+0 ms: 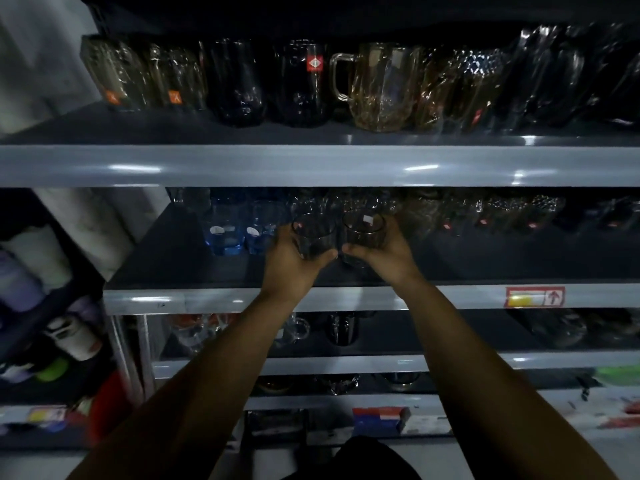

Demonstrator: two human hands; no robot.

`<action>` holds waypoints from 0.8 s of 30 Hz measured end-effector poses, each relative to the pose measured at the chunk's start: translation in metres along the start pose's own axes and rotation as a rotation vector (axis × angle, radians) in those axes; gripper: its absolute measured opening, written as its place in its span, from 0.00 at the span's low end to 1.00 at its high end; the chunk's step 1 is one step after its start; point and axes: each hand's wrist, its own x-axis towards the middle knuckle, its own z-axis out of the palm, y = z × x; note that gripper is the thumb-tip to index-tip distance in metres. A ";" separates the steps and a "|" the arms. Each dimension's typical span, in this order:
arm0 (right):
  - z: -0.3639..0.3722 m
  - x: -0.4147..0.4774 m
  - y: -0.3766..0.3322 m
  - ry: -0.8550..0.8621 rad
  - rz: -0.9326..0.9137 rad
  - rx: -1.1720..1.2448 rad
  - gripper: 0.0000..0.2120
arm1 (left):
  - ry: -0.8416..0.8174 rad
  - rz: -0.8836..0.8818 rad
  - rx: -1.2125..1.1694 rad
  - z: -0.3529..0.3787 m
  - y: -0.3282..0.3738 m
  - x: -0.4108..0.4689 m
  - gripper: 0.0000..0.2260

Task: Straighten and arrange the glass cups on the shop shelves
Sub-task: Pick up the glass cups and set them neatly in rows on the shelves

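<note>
Dim shop, grey metal shelves stacked one over the other. Top shelf (311, 164) looks tidy: a neat row of tall glasses, plus a big amber mug (377, 84) w/ a handle, close to its front edge. Middle shelf (450, 296) is where the work is. Blue glasses (225, 233) sit at the back left. Clear & bumpy ones run along the back edge to the right.

Left hand (294, 261) grips the left cup (311, 237), fingers wrapped round its side, thumb in front. Right hand (384, 256) grips the right cup (363, 230) the same way. The 2 cups are side by side, nearly touching, about mid shelf, set back from the front edge. It's dark, so I can't tell if they sit on the shelf or hang just above it.

Job looks part done: top row ok, but these 2 cups are not yet in line w/ the back row. Lower shelves look gappy & loose, so prob. more left to do.

Cups are short, round & smooth, made of smoky dark glass, open at the top. Likely slippery & easy to break, so they need a firm hold.
</note>
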 end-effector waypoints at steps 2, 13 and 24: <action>-0.006 -0.002 0.003 -0.034 0.003 -0.047 0.39 | -0.025 -0.039 0.079 -0.007 -0.001 -0.002 0.31; -0.003 -0.001 0.011 0.142 0.031 0.009 0.18 | 0.024 -0.423 -0.494 -0.010 -0.009 -0.019 0.17; 0.013 -0.002 0.004 0.162 0.000 -0.076 0.13 | 0.083 -0.411 -0.510 0.001 0.003 -0.020 0.28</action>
